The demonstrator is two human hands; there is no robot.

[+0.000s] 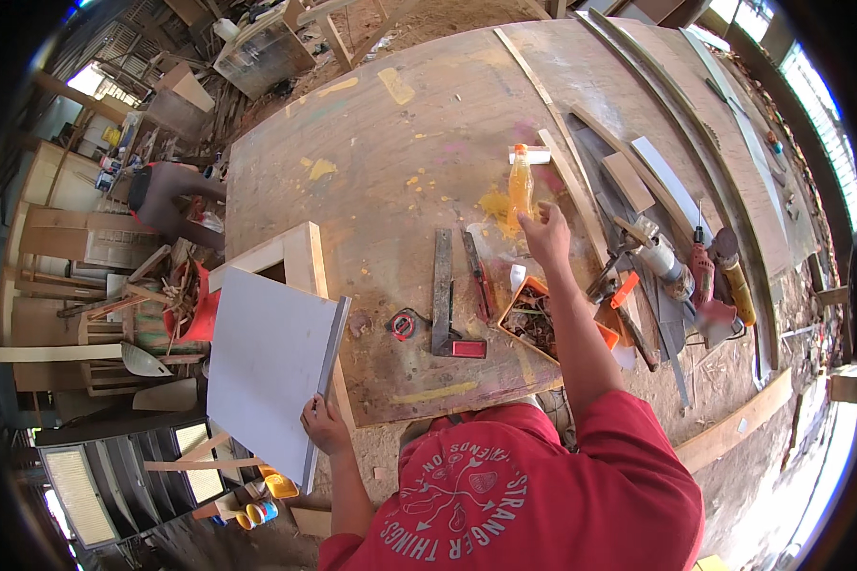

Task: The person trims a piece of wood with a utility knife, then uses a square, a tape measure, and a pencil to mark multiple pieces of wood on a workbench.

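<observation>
My left hand [325,424] is closed on the lower right edge of a white board [262,362], tilted over a pale wooden frame [309,252] at the worktable's left. My right hand [546,231] reaches over the table, fingers apart, just beside an upright bottle of orange liquid [519,190] with an orange cap; I cannot tell whether they touch. Below it sit a small white item [517,277] and an orange bin [524,322] of small hardware. A metal square [443,295], red pliers [478,281] and a tape measure [403,324] lie between my hands.
The worktable [371,152] carries long strips and power tools [700,276] along its right. A person in dark clothing [171,200] bends beyond its left edge, near wood scraps and a red container [186,314]. A dark louvred panel [114,481] stands at lower left.
</observation>
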